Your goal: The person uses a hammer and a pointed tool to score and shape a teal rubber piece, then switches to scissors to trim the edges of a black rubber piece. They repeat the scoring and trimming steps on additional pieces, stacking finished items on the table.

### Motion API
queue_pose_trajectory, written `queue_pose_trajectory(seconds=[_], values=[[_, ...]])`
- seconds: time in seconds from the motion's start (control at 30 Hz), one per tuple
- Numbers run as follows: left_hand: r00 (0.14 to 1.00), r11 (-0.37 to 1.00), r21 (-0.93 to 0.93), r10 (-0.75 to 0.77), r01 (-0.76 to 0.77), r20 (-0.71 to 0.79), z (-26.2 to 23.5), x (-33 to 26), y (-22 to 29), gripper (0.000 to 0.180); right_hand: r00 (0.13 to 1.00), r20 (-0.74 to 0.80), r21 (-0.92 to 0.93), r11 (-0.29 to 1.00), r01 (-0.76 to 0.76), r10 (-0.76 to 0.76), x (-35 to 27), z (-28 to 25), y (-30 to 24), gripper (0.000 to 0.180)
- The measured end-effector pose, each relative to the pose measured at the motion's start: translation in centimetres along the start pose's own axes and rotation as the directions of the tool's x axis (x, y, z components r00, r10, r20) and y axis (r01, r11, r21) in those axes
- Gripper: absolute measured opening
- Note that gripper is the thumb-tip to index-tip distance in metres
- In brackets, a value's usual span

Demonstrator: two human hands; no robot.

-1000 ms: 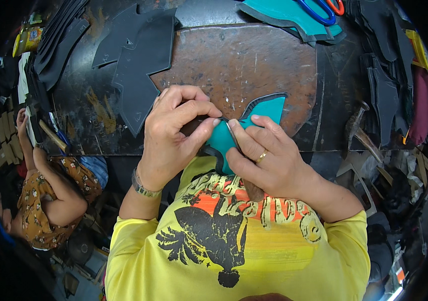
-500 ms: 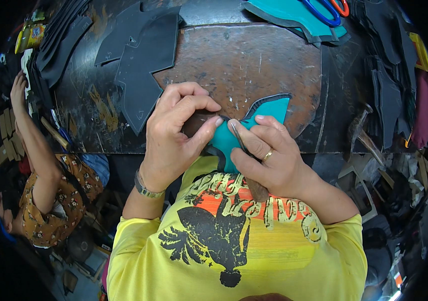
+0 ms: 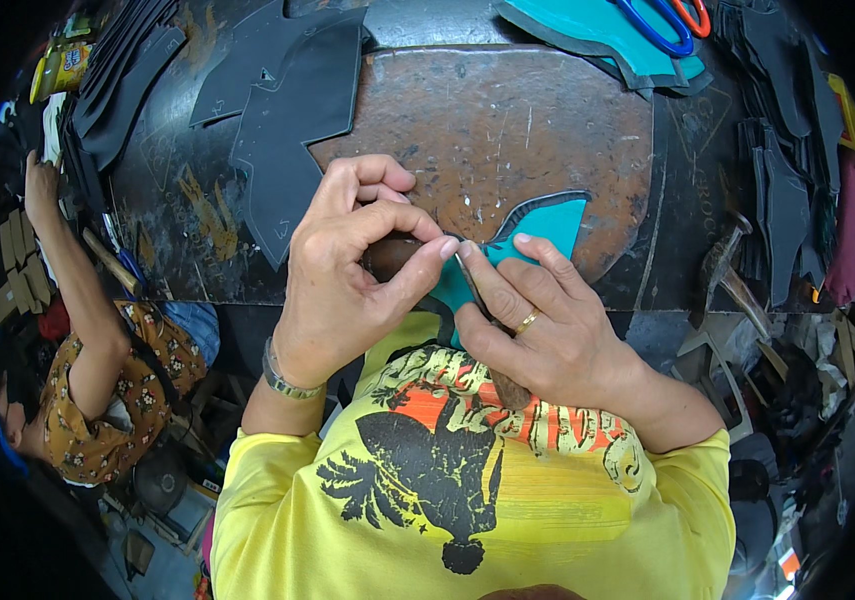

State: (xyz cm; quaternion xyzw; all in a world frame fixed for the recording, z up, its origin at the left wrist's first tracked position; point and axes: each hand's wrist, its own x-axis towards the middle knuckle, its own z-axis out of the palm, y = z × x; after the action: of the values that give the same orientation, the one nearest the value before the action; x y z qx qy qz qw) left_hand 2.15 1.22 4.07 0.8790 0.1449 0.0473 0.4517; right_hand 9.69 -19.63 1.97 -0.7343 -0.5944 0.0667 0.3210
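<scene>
Thumb and forefinger of our left hand (image 3: 352,260) close in a pinch on the far edge of a teal piece with black edging (image 3: 552,228), its other fingers loosely bent. Our right hand (image 3: 542,315) wraps a slim tool with a brown handle (image 3: 510,392), the forefinger tip just beside the left thumb. The piece lies between our hands, its right part on the brown board (image 3: 507,120), its near part reaching past the table's near edge toward our yellow shirt (image 3: 547,510). We have black cut sheets (image 3: 297,125) left of the board, partly over its edge. Far right, blue-and-orange scissors (image 3: 682,45) rest on more teal pieces (image 3: 587,35); nearer on the right lies a hammer (image 3: 732,265). At far left, a co-worker's hand (image 3: 42,185) reaches to the table (image 3: 187,190); we cannot tell what it touches.
</scene>
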Motion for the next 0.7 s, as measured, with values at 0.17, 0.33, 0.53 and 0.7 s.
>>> queue_pose_trajectory(seconds=[0.17,0.33,0.53,0.7], values=[[0.999,1.000,0.022,-0.002,0.003,-0.038,0.71,-0.12,0.09,0.013,1.000,-0.015,0.000,1.000,0.000,0.000,-0.23,0.19,0.08,0.017],[0.998,0.996,0.086,0.041,-0.038,-0.043,0.87,-0.21,-0.16,0.013,0.998,-0.068,0.058,0.998,-0.014,0.017,-0.48,0.68,0.52,0.014],[0.999,0.996,0.088,0.027,-0.022,-0.047,0.83,-0.42,-0.35,0.015,0.996,-0.080,0.093,0.995,-0.022,0.029,-0.51,0.73,0.79,0.016],[0.998,0.996,0.079,0.039,-0.035,-0.051,0.84,-0.50,-0.52,0.016,0.998,-0.056,0.050,0.999,-0.007,0.010,-0.05,0.52,0.60,0.014]])
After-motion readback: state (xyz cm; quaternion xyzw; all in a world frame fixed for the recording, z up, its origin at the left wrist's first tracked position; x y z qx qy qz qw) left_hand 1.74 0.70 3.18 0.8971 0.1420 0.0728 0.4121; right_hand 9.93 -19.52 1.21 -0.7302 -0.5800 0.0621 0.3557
